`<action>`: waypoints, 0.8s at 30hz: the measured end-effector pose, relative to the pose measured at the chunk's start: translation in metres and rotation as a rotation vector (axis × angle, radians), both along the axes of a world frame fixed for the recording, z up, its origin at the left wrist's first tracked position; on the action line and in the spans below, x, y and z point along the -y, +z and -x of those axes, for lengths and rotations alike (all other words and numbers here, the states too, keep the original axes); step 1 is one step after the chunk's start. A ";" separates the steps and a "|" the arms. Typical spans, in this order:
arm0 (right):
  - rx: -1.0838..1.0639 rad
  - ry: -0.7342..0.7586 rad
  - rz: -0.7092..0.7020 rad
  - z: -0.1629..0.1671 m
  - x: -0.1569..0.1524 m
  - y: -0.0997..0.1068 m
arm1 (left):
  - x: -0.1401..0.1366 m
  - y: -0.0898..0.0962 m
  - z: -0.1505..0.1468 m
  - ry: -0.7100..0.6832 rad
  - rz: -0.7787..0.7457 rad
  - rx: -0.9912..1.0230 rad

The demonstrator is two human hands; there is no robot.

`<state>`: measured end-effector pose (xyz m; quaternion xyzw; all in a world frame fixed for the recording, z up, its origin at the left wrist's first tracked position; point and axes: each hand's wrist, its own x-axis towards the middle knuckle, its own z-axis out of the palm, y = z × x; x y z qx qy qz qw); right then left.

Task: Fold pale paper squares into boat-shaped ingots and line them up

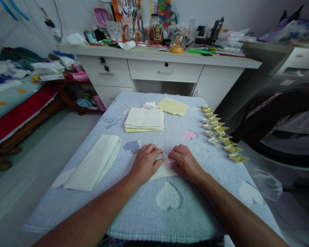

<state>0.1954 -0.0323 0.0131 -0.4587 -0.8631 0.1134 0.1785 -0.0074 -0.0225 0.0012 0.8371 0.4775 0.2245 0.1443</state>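
A small pale yellow sheet of paper, partly folded, lies on the cloth in front of me. My left hand grips its left side, thumb and fingers closed at a folded edge. On the other side my right hand pinches a raised whitish flap, fingers curled. Both hands cover much of the sheet, so its full shape is hidden. Just beyond them sits a stack of cream and yellow paper. Rows of small folded paper boats stand along the table's right side.
A light blue cloth with hearts covers the table. At left lies a thick folded bundle of paper; yellow sheets and a crumpled white tissue are at the back. Behind stands a cluttered white desk, with a washing machine at right.
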 end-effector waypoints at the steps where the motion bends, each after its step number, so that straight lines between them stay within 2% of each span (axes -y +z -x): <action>1: 0.008 0.014 -0.003 0.000 0.001 0.001 | 0.000 0.000 0.000 -0.001 0.000 0.000; 7: 0.049 0.081 -0.031 -0.001 0.003 0.005 | -0.001 -0.002 0.001 -0.001 0.009 0.021; 15: -0.041 0.179 -0.062 -0.003 0.001 0.003 | -0.004 -0.003 0.002 0.005 0.022 0.035; 24: -0.069 0.193 -0.065 -0.003 0.004 0.004 | -0.004 -0.006 0.003 -0.012 0.034 0.041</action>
